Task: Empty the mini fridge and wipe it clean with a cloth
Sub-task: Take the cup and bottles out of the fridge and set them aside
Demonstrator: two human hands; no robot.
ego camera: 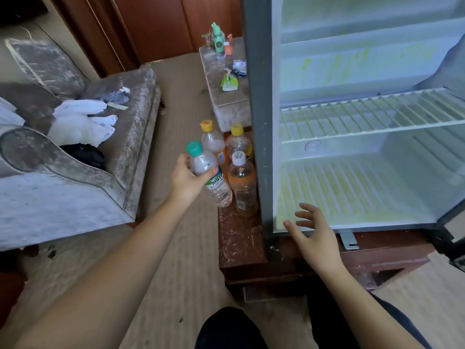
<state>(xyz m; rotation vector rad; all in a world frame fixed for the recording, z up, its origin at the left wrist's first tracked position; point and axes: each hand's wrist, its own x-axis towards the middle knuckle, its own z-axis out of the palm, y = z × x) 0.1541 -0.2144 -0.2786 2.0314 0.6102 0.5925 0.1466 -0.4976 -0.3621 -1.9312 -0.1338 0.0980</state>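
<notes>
Fridge position: the grey-framed white mini fridge [261, 96] stood on a low reddish-brown wooden counter [239, 243], its interior facing the camera. A white wire shelf [364, 114] spanned the compartment at mid height. Yellow-green stains [339, 192] streaked the ribbed floor of the compartment and the rear wall above the shelf.

Left hand [187, 178]: its fingers and thumb were clamped around the upper body of a clear plastic water bottle with a teal cap and green label [219, 192]. The bottle was tilted, cap toward the upper left, and sat outside the fridge, just left of the grey frame. Its base was at the left edge of the counter; whether it touched could not be determined.

Right hand [317, 235]: its fingers were spread apart and slightly bent, holding nothing, just in front of the lower front edge of the fridge.

Three further bottles stood upright on the counter against the left side of the fridge: a white-capped bottle of orange liquid [242, 187] nearest the camera, and two yellow-capped clear bottles [212, 139] [237, 142] behind it.

Behind these bottles was a grey upholstered stool [226, 102] carrying a green dispenser bottle [218, 39] and a green packet [229, 83]. A grey velvet sofa [75, 192] at left carried white garments [80, 124].
</notes>
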